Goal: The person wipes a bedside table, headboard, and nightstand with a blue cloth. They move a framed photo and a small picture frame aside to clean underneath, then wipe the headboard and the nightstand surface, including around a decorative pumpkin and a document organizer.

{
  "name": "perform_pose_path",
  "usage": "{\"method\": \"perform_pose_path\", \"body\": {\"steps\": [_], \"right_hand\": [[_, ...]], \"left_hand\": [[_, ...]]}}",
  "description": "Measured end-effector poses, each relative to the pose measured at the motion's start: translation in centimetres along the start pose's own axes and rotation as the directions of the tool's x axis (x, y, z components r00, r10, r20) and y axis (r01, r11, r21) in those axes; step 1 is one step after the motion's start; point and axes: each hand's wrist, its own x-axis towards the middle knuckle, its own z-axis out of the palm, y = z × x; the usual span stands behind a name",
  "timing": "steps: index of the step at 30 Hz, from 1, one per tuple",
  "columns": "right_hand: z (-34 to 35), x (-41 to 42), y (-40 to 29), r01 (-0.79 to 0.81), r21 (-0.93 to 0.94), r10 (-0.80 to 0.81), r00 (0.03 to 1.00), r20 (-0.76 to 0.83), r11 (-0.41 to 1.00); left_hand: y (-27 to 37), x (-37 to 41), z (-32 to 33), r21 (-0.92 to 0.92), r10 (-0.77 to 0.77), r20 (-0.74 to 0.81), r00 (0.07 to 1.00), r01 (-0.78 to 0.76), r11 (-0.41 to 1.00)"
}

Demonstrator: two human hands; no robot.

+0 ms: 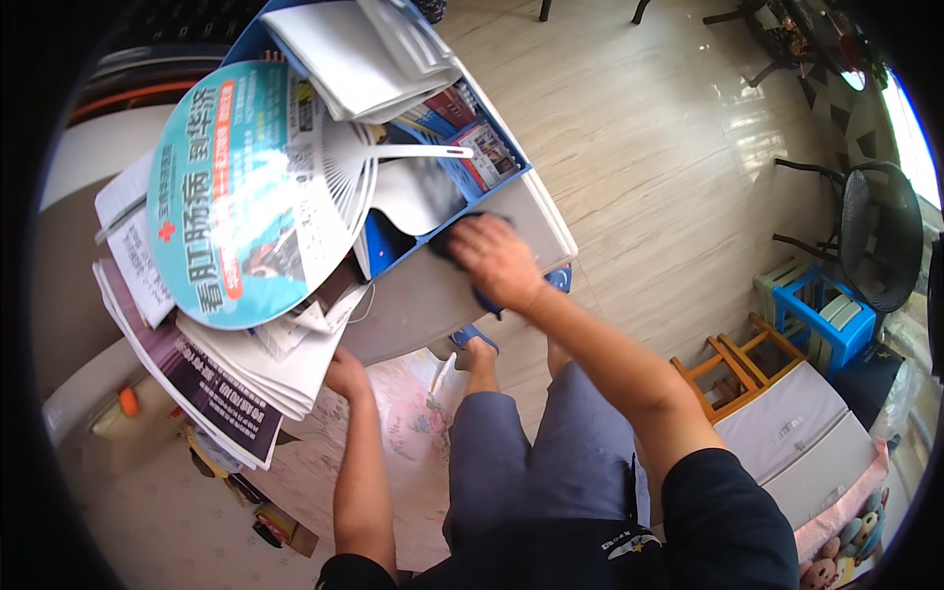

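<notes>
My right hand, a little blurred, presses a dark cloth onto the grey tabletop, close to the front side of a blue desk organizer. Part of the cloth is hidden under the palm. My left hand is at the table's near edge beside a stack of papers; its fingertips are partly hidden by the sheets, so its grip is unclear. A round plastic hand fan with printing lies across the organizer and the papers. Folded white paper covers the organizer's far end.
Below the table, floral pink fabric is spread at my left. To the right stand wooden stools, a blue plastic stool, a dark chair and a grey storage box. Booklets sit in the organizer.
</notes>
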Motion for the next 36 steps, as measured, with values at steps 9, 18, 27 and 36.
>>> {"method": "perform_pose_path", "body": {"steps": [9,18,27,36], "right_hand": [[-5.7,-0.9,6.3,-0.477,0.340,0.552,0.816,-0.171,0.810],[-3.2,3.1,16.5,-0.331,0.805,0.456,0.886,0.086,0.491],[-0.7,19.0,22.8,-0.239,0.667,0.339,0.940,-0.023,0.706],[-0.6,21.8,20.5,-0.406,0.648,0.470,0.879,0.083,0.644]], "left_hand": [[19.7,-3.1,0.3,-0.173,-0.010,0.822,0.569,0.266,0.948],[24.0,2.1,4.0,0.153,-0.189,0.975,0.117,0.267,0.951],[24.4,2.0,4.5,0.183,-0.221,0.970,0.100,0.300,0.936],[24.2,2.2,4.5,0.224,-0.258,0.962,0.089,0.279,0.934]]}}
